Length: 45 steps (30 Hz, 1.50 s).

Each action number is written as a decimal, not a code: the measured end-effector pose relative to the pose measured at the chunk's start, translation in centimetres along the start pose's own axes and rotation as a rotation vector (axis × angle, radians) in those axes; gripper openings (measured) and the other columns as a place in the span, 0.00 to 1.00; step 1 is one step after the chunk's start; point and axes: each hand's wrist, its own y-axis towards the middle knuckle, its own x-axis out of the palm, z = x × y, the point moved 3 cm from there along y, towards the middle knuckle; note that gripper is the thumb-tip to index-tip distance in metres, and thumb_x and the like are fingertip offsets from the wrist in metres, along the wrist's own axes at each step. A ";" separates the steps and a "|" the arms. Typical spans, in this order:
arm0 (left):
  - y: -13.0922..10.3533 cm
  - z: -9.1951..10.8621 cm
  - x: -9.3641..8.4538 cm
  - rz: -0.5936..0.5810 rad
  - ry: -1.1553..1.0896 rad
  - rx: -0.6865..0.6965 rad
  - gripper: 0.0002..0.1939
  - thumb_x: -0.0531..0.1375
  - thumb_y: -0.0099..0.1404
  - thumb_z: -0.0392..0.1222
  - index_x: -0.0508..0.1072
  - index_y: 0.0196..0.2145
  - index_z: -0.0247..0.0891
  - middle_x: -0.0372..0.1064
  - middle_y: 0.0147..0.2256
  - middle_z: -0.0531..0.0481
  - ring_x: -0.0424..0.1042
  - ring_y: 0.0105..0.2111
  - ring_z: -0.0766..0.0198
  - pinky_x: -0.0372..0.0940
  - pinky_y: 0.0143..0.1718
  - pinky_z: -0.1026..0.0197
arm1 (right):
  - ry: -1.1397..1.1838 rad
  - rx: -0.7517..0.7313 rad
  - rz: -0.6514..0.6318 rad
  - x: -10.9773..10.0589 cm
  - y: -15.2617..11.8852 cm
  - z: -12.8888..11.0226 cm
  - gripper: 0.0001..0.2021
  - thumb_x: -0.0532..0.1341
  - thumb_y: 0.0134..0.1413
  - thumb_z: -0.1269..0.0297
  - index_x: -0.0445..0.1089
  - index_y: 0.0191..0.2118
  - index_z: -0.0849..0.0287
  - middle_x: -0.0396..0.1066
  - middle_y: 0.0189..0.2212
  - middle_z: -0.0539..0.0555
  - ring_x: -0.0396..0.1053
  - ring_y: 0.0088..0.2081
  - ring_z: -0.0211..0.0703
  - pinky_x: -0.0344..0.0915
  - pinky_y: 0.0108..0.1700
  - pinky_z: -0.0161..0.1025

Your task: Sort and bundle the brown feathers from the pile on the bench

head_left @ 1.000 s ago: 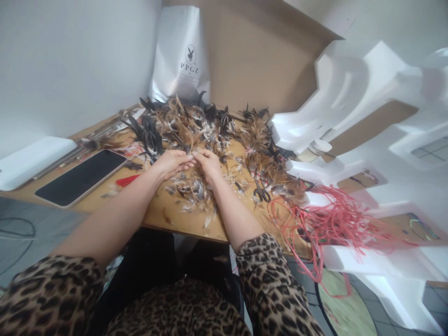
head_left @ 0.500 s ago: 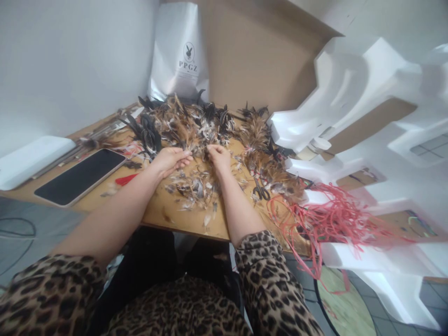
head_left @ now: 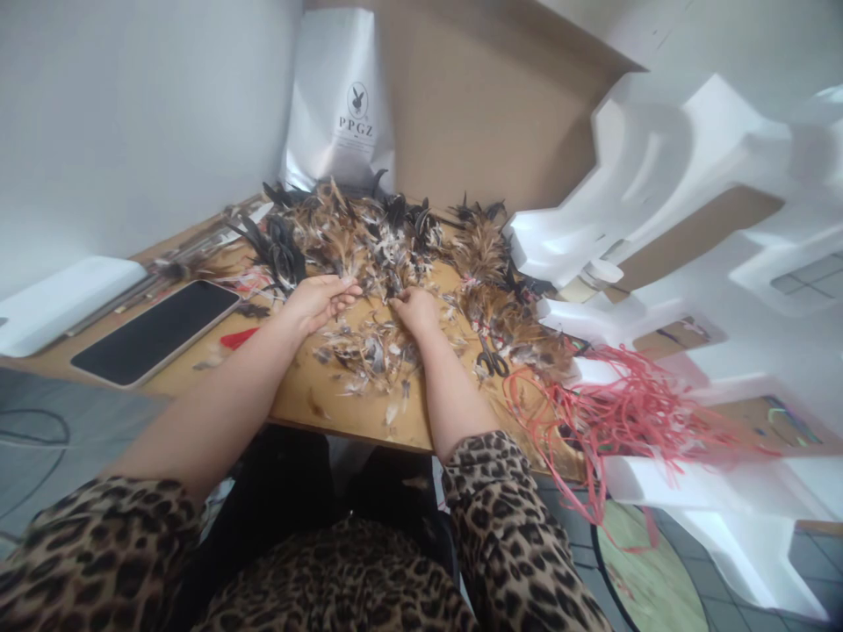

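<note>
My left hand is closed, thumb and forefinger pinched at the base of a tuft of brown feathers. Just to its right, my right hand also pinches with its fingertips; what sits between them is too small to make out, with dark and pale feathers right behind. Below both hands lies a scatter of loose small feathers on the wooden table. Black feathers stand in a bunch beyond my left hand, and more brown bunches lie to the right.
A phone and a white box-like object lie at left, near a red piece. Black-handled scissors and tangled pink ribbon are at right, beside white foam pieces. A silver bag stands behind.
My right hand has moved slightly down towards me, away from the feather pile. My left hand stays almost in place, still pinching. The view has shifted a little.
</note>
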 end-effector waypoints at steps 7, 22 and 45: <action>0.2 -0.2 -0.2 -0.015 -0.001 -0.007 0.05 0.64 0.53 0.33 0.74 0.29 0.28 0.74 0.27 0.44 0.69 0.19 0.74 0.61 0.18 0.75 | 0.055 -0.080 0.021 0.1 0.1 -0.5 0.05 0.58 0.45 0.67 0.70 0.24 0.58 0.71 0.30 0.55 0.67 0.35 0.43 0.60 0.44 0.40; 0.1 0.0 0.0 -0.049 -0.081 0.002 0.02 0.62 0.55 0.30 0.74 0.29 0.28 0.75 0.31 0.42 0.72 0.23 0.72 0.64 0.21 0.74 | 1.270 0.071 -0.422 -1.7 -0.6 -1.8 0.13 0.64 0.37 0.58 0.59 0.26 0.56 0.65 0.25 0.48 0.58 0.25 0.33 0.54 0.26 0.33; -0.8 -0.3 0.8 -0.215 0.010 -0.067 0.04 0.62 0.55 0.29 0.76 0.29 0.25 0.75 0.32 0.38 0.74 0.27 0.67 0.68 0.28 0.71 | 1.327 -0.002 -0.782 -0.2 -1.9 -3.0 0.11 0.64 0.40 0.65 0.61 0.28 0.60 0.67 0.26 0.48 0.64 0.25 0.32 0.60 0.27 0.31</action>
